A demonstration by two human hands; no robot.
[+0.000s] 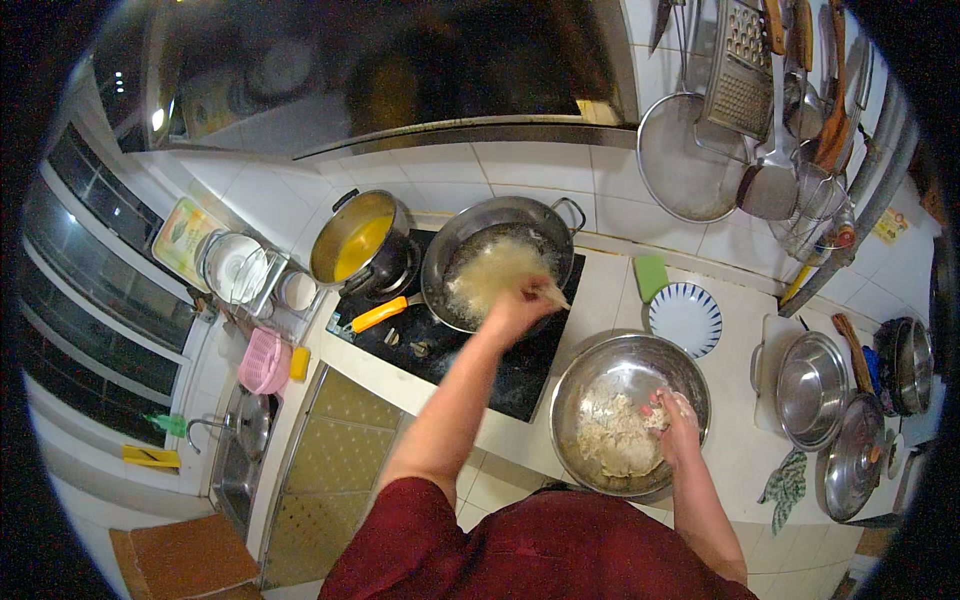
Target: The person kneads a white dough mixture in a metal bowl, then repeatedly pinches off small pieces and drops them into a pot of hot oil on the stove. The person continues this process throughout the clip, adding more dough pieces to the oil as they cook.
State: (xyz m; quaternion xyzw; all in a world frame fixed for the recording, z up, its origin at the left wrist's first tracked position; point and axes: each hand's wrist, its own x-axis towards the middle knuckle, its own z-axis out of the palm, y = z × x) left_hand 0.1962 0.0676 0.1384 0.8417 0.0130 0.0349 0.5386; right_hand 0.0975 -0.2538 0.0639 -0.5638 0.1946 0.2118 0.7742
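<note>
My left hand (529,300) is over the right side of a wok (442,262) on the black cooktop, closed around a thin pale stick-like utensil, perhaps chopsticks. Under it, bubbling oil surrounds a pale, blurred mass of frying food (491,274). My right hand (675,427) is inside a large stainless steel mixing bowl (630,352), its fingers holding a bit of floury, shredded-looking mixture. More of that pale mixture (619,442) lies in the bowl beside the hand.
A pot (330,240) with yellow liquid stands left of the wok, whose orange handle (379,315) points left. Behind the bowl are a striped plate (684,319) and a green sponge (650,277). Steel basins stand on the right counter; a strainer (686,161) and other utensils hang above.
</note>
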